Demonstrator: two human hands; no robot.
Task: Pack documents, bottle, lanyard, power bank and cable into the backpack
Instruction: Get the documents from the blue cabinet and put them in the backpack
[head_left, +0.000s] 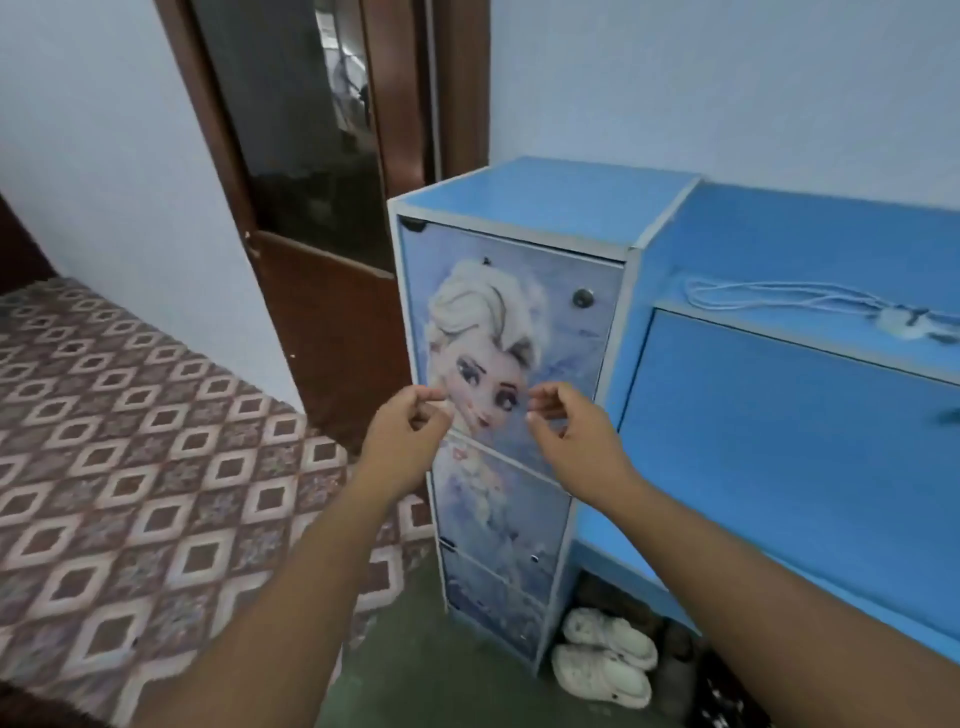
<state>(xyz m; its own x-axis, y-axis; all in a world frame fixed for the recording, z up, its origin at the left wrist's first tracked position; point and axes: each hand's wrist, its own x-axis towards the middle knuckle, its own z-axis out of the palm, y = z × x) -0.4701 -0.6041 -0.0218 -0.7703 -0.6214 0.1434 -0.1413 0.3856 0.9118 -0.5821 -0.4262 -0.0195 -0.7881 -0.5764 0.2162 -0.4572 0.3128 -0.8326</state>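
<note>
A white cable (810, 301) lies loosely coiled on the blue desk shelf (753, 244) at the right, its plug end near the frame's edge. My left hand (410, 431) and my right hand (571, 436) are raised side by side in front of the blue cabinet (519, 322), fingers curled with the fingertips pinched together. Neither hand holds anything I can see. The cable lies well to the right of both hands. No backpack, documents, bottle, lanyard or power bank is in view.
The cabinet bears a cartoon picture on its doors and stands beside a brown door (332, 291). A patterned mat (130, 441) covers the floor at the left. White clogs (602, 654) and dark shoes sit under the desk.
</note>
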